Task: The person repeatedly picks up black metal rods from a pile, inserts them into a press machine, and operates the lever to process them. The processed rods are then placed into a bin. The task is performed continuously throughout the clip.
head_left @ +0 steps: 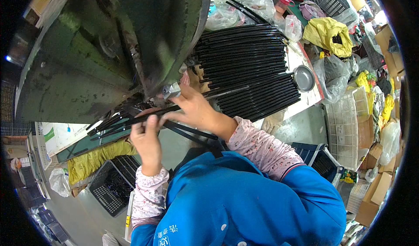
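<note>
My left hand [147, 139] is closed, its thumb and fingertips pinching a slim black rod [161, 112] below the machine's edge. My right hand [195, 110] is curled round the same rod further right, beside a silvery metal block [171, 90]. The rod's contact with the machine is hidden. More black rods [104, 127] stick out to the left of my left hand. On the right, several black rods [248, 54] lie in side-by-side rows on a white table [305, 99]. A thin metallic strip [229, 92] lies across them.
A large, dark green machine housing [65, 80] fills the upper left. A round metal dish [304, 78] sits beside the rods. Black crates [114, 185], a yellow sack [329, 34], a white basket [342, 126] and cardboard boxes [376, 193] stand around.
</note>
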`<state>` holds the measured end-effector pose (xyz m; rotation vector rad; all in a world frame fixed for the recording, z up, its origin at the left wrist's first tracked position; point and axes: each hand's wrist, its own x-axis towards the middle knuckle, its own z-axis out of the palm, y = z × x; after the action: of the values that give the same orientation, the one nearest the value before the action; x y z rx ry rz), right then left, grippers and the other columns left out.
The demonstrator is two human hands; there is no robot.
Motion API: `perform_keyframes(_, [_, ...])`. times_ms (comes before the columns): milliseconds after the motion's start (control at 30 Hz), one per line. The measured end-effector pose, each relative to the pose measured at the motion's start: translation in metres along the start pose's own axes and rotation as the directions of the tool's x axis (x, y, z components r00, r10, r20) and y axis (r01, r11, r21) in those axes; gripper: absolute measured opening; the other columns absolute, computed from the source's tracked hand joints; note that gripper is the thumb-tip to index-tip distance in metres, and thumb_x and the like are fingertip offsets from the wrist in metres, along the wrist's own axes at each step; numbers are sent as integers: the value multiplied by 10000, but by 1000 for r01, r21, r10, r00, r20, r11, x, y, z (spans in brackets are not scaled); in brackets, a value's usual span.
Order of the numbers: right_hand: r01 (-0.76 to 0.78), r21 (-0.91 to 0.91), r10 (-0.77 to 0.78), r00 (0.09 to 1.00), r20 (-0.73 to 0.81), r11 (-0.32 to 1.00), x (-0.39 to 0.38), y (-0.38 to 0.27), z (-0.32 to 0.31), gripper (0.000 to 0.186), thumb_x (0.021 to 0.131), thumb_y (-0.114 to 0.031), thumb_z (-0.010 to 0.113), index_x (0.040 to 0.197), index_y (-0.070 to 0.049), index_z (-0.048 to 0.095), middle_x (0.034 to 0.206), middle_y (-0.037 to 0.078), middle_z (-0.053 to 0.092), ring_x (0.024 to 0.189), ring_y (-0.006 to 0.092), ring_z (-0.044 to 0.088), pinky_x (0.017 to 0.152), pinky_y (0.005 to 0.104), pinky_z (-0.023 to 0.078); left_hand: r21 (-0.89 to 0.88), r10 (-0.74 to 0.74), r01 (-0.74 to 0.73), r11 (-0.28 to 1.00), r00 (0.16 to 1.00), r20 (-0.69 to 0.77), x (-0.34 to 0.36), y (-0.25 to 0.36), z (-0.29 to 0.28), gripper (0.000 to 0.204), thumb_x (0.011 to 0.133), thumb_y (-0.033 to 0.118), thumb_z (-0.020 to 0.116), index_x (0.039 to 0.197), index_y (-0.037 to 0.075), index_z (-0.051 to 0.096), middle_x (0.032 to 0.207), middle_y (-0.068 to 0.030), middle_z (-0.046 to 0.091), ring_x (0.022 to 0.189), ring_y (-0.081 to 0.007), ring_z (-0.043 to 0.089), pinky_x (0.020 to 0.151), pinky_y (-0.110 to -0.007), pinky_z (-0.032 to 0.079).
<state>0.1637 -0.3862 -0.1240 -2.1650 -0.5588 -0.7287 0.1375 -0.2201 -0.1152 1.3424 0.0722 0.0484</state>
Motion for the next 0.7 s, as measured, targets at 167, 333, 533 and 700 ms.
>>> perform_keyframes(167, [117, 7, -117, 992, 49, 993, -8, 5, 9, 324, 765, -239, 720, 1056, -122, 637, 908, 54, 636, 764, 249, 624, 677, 346, 511, -239, -25, 3, 971, 996, -90, 11, 5, -26, 192, 928, 108, 576, 1063, -28, 564, 1020, -139, 636, 881, -204, 653, 799, -327, 577])
perform_keyframes(333, [152, -131, -149, 988, 31, 980, -3, -5, 13, 238, 754, -202, 724, 977, -132, 680, 917, 28, 644, 789, 216, 631, 685, 331, 517, -277, -34, 3, 961, 994, -105, 14, 1, -38, 195, 932, 123, 573, 1073, -11, 558, 1013, -143, 639, 858, -203, 658, 784, -319, 574])
perform_keyframes(533, [-68, -95, 68, 998, -6, 993, 3, -8, 5, 218, 720, -105, 736, 929, -73, 681, 891, 66, 671, 720, 246, 658, 625, 315, 533, 160, -306, 271, 949, 911, 275, 6, 13, -40, 194, 913, 131, 591, 911, -63, 604, 745, -142, 664, 653, -199, 668, 594, -280, 552])
perform_keyframes(700, [-70, -138, 66, 997, -33, 988, 3, -17, 9, 215, 692, -72, 744, 896, -62, 675, 846, 79, 662, 760, 268, 636, 653, 346, 526, 344, -519, 398, 850, 746, 418, -1, -24, -39, 269, 911, 192, 616, 975, -66, 575, 722, -128, 655, 649, -201, 669, 588, -278, 548])
